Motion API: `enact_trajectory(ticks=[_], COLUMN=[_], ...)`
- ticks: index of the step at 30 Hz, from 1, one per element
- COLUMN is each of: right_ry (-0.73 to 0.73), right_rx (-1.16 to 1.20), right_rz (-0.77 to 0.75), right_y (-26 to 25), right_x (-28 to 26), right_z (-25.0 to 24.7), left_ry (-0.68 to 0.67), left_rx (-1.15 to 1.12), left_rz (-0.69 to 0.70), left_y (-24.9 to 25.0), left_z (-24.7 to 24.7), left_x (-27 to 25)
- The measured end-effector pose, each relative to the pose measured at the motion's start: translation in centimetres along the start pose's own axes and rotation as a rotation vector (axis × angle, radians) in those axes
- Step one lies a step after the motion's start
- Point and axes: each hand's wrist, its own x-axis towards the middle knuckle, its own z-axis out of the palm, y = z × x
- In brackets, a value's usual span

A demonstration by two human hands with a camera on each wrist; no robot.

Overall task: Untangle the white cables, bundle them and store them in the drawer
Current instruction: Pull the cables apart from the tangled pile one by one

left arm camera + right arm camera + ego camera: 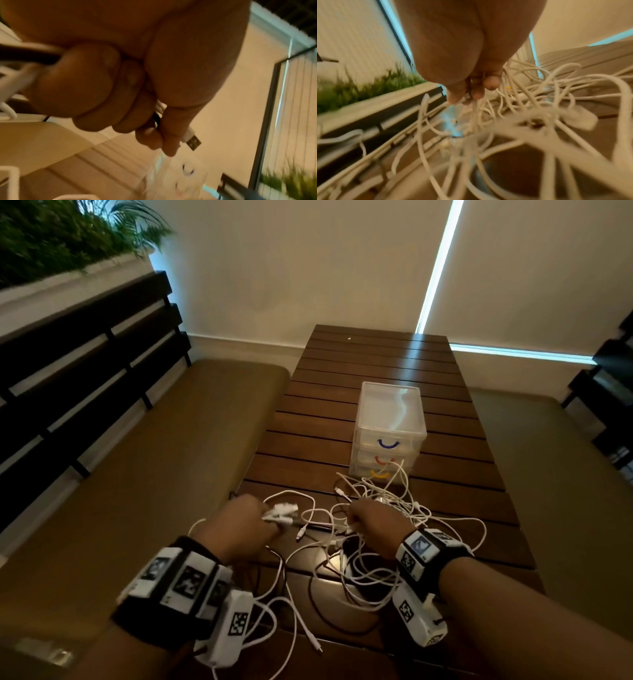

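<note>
A tangle of white cables sprawls over the near end of the wooden slat table. My left hand grips a small bundle of folded white cable; in the left wrist view a USB plug sticks out past its curled fingers. My right hand pinches strands in the middle of the tangle, its fingertips closed together. A clear plastic drawer unit with blue, orange and yellow handles stands just beyond the cables, all drawers closed.
A padded bench with a dark slatted backrest runs along the table's left side, with a planter above it. Another bench seat lies to the right. Some cables hang over the table's near edge.
</note>
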Motion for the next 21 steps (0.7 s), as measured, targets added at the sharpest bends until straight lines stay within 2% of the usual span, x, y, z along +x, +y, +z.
enact_trajectory(ticks=[4,7,9,12,17,21], right_ry=[0.097,0.149,0.183,0.146,0.033,-0.036], right_rx=[0.241,0.383,0.487,0.39,0.127,0.098], right_rz=[0.086,0.121,0.129,0.126,0.107,0.05], right_y=[-0.2,-0.4,-0.4,-0.8,-1.1,-1.9], right_x=[-1.1,-2.3,-3.0,-2.9,-0.5,0.9], right_z=[-3.0,-5.5,-6.8,-7.0,-2.0,0.7], left_ry=[0.191,0.21,0.199,0.155,0.131,0.15], left_rx=[-0.451,-0.714,-0.674,-0.533,-0.431,-0.419], left_rz=[0.056,0.043,0.054,0.068,0.102,0.11], left_y=[2.0,3.4,4.1,4.8,5.0,4.6], left_z=[-3.4,-4.1,-3.9,-3.8,-4.9,-5.4], left_x=[-1.4,-1.4,-1.3,-1.6,-3.1,-4.2])
